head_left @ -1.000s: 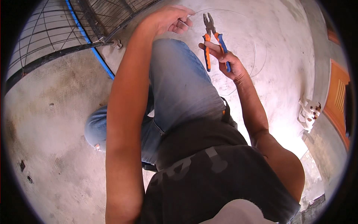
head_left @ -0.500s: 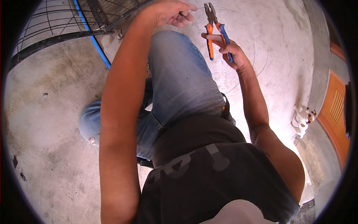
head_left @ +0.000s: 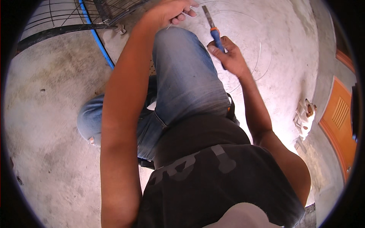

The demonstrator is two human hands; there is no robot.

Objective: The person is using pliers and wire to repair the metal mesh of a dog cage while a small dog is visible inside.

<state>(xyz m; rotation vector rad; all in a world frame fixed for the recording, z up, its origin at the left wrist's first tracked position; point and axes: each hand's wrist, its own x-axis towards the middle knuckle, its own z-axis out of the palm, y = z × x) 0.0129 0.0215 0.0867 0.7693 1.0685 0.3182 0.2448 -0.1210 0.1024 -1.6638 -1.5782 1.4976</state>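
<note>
Right hand (head_left: pixel 228 57) grips pliers (head_left: pixel 213 28) over floor (head_left: pixel 49 114)

Blue hose (head_left: pixel 99 45) on concrete floor (head_left: pixel 49 114); black wire cage (head_left: pixel 68 15); orange door (head_left: pixel 338 121) at right.

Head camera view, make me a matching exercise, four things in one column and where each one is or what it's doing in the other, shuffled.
Things:
1. pliers
2. left hand
3. blue tube
4. thin wire loop

Places or states:
A. lies on the concrete floor in wide curves
B. pinches a thin wire above the knee
C. held in the right hand
D. runs along the floor beside the wire cage

Pairs: 1-C, 2-B, 3-D, 4-A
</note>
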